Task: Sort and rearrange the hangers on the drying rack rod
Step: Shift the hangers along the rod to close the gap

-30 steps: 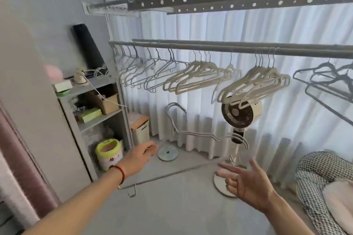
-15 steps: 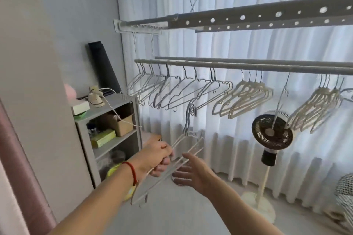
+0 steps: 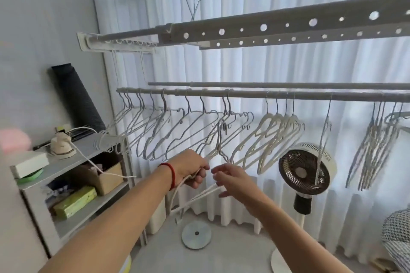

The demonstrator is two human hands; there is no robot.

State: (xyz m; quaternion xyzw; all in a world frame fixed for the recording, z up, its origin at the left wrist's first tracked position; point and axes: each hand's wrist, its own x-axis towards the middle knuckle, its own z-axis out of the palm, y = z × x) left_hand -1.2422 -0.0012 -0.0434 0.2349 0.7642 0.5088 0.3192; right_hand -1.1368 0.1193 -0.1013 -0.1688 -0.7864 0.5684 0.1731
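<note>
A grey rod (image 3: 244,93) runs across the drying rack at chest height. Several thin wire hangers (image 3: 177,133) hang along its left half, a bunch of cream hangers (image 3: 279,135) hangs in the middle, and more wire hangers (image 3: 375,146) hang at the right. My left hand (image 3: 192,167), with a red band on the wrist, is closed on a white hanger (image 3: 195,197) held below the rod, its hook pointing up. My right hand (image 3: 230,180) sits just right of it, fingers spread and touching the hanger's lower bar.
A perforated grey beam (image 3: 288,29) juts out overhead. A standing fan (image 3: 305,170) is below the rod at right. A grey shelf unit (image 3: 73,184) with boxes stands at left. A round disc (image 3: 196,236) lies on the floor. White curtains hang behind.
My left hand took a white hanger from low down and raised it toward the rod. My right hand came in beside it. The view tilted up and closer.
</note>
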